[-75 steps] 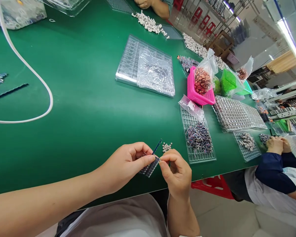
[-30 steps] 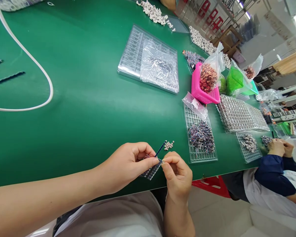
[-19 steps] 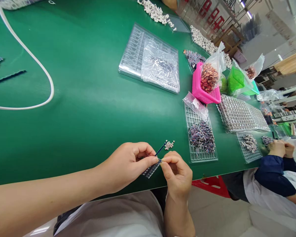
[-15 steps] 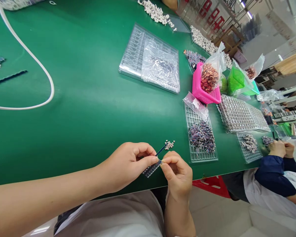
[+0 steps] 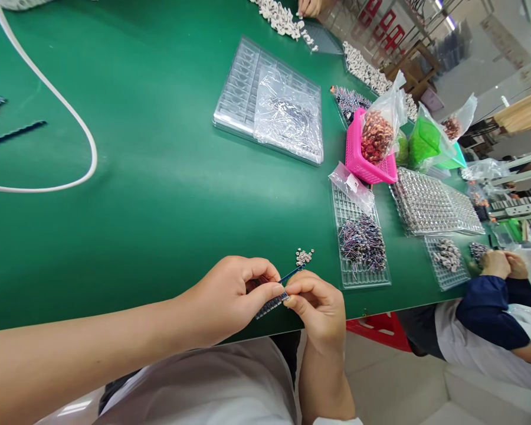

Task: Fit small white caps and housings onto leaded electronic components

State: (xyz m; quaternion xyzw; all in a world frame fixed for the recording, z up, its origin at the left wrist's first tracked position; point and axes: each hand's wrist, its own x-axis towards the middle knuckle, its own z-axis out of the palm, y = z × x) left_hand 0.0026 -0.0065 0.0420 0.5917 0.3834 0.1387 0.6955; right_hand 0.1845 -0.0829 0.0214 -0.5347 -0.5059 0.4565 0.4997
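A small dark blue panel with rows of segments, like a circuit board panel [image 5: 269, 306], is pinched between the thumb and fingers of my left hand [image 5: 236, 298]. From the same grip a thin blue strip [image 5: 293, 273] sticks out toward the upper right. My right hand [image 5: 321, 310] is closed, thumb and forefinger pinched against the panel's right edge. Whatever lies between those fingertips is too small to make out. Just beyond both hands is a little heap of small whitish pieces [image 5: 304, 257] on the green table [image 5: 159, 177].
To the right lies a clear tray [image 5: 343, 274] of wired parts, behind it a pink basket [image 5: 369, 168] with bagged copper-coloured parts. Stacked clear trays [image 5: 236, 88] stand farther back. A white cable [image 5: 92, 159] curves at left. A co-worker's hands [image 5: 500, 264] are at far right.
The panel has tilted slightly in my fingers and the blue strip now points lower, away from the heap. My right fingertips shifted a little along the edge. A person's hand appeared at the top.
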